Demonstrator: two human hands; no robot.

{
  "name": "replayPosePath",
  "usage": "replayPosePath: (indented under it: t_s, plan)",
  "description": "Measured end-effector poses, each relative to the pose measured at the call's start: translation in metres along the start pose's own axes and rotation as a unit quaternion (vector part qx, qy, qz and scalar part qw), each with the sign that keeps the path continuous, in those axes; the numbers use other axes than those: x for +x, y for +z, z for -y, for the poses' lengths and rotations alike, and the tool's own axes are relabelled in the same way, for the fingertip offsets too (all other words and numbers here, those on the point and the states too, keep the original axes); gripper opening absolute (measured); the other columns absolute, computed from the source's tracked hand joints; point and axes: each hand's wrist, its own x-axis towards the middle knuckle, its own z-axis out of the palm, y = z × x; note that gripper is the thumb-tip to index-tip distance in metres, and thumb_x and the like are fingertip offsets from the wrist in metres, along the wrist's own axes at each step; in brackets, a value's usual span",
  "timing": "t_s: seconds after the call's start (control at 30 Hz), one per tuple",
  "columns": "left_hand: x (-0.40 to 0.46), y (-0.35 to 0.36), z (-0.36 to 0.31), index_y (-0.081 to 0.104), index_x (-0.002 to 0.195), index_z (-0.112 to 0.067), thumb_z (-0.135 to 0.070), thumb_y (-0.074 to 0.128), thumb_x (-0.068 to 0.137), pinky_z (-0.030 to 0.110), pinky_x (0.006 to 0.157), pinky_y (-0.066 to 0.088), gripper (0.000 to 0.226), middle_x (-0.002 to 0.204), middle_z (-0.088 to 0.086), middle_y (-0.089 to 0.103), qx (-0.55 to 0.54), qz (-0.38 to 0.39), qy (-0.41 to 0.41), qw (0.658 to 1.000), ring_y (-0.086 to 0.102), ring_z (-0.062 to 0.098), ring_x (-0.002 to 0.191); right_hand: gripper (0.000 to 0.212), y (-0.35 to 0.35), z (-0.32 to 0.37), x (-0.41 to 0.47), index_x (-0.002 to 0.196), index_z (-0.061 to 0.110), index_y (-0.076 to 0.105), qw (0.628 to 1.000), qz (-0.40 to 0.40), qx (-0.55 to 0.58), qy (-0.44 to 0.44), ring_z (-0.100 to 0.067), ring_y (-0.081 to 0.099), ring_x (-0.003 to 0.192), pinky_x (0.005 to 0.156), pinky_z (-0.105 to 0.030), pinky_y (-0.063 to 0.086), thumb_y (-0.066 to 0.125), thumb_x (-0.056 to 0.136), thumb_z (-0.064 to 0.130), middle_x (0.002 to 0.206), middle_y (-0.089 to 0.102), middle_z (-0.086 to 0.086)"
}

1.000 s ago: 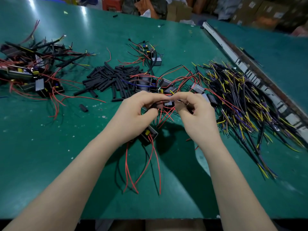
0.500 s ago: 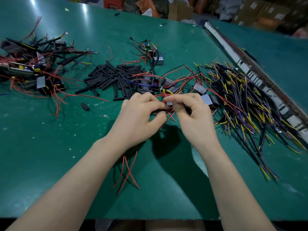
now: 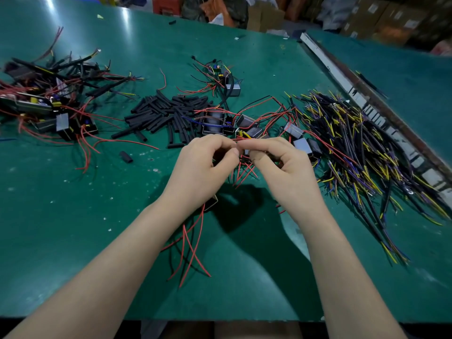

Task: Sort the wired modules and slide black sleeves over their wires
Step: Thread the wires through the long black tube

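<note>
Red wires [image 3: 241, 168] are pinched between the left hand [image 3: 203, 167] and right hand [image 3: 286, 165], held together above the table [image 3: 73, 228]; the wired module [image 3: 212, 201] hangs beneath the left wrist. A black sleeve, from the pile [image 3: 166, 116] beyond, is best fed over wire ends kept straight and bunched.

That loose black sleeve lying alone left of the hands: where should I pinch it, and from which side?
Pinch the lone black sleeve across its narrow width near the middle, coming straight down from above. It lies flat on the green table, a short tube running diagonally, with bare surface on both long sides, so fingers probably fit either side. Leave one open end free for threading a wire.
</note>
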Motion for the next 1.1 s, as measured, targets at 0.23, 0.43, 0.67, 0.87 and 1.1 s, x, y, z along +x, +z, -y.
replayPosePath:
  t_s: [0.23, 0.43, 0.67, 0.87, 1.1]
  plan:
    - [-0.003, -0.002, -0.005, 0.068, 0.083, -0.02, -0.027, 0.053, 0.08, 0.036, 0.084, 0.042, 0.016, 0.075, -0.019, 0.056, 0.023, -0.004, 0.022, 0.999, 0.054, 0.017, 0.086, 0.018, 0.001, -0.006, 0.001, 0.103, 0.011, 0.071, 0.989, -0.021, -0.127, -0.071, -0.006, 0.055, 0.087, 0.079, -0.011, 0.04, 0.058, 0.093, 0.003, 0.096, 0.064, -0.006]
    - [-0.002, -0.003, -0.005, 0.068, 0.083, -0.022, -0.03, 0.052, 0.078, 0.049, 0.085, 0.043, 0.018, 0.075, -0.019, 0.055, 0.052, 0.002, 0.022, 0.998, 0.054, 0.018, 0.087, 0.016, 0.004, -0.008, 0.001, 0.098, 0.006, 0.068, 0.981, -0.013, -0.181, -0.072, -0.022, 0.056, 0.09, 0.079, -0.03, 0.042, 0.054, 0.093, -0.001, 0.095, 0.06, -0.009]
    - [-0.001, -0.005, -0.001, 0.071, 0.095, -0.024, -0.038, 0.051, 0.085, 0.047, 0.088, 0.044, 0.026, 0.085, -0.013, 0.061, 0.056, 0.028, 0.035, 0.997, 0.058, 0.018, 0.092, 0.016, -0.002, -0.011, 0.003, 0.1, 0.004, 0.07, 0.982, -0.04, -0.158, -0.097, -0.007, 0.053, 0.086, 0.079, -0.009, 0.039, 0.055, 0.094, 0.001, 0.094, 0.062, -0.009]
    - [0.0, -0.009, 0.002, 0.072, 0.093, -0.015, -0.029, 0.057, 0.086, 0.027, 0.085, 0.039, 0.022, 0.086, -0.003, 0.066, 0.027, 0.088, 0.114, 0.989, 0.054, 0.009, 0.085, 0.021, -0.001, -0.011, 0.003, 0.096, 0.025, 0.066, 0.995, -0.058, -0.055, -0.053, -0.005, 0.056, 0.089, 0.083, -0.015, 0.041, 0.056, 0.095, 0.007, 0.098, 0.067, -0.006]
    - [0.004, -0.005, 0.008, 0.057, 0.088, -0.03, -0.017, 0.06, 0.092, 0.004, 0.069, 0.036, 0.013, 0.079, -0.017, 0.058, -0.056, 0.002, 0.045, 0.997, 0.051, -0.011, 0.072, 0.022, -0.001, -0.011, 0.004, 0.091, 0.035, 0.064, 0.998, -0.036, 0.055, -0.017, 0.005, 0.054, 0.08, 0.08, -0.018, 0.041, 0.058, 0.095, 0.014, 0.084, 0.063, 0.019]
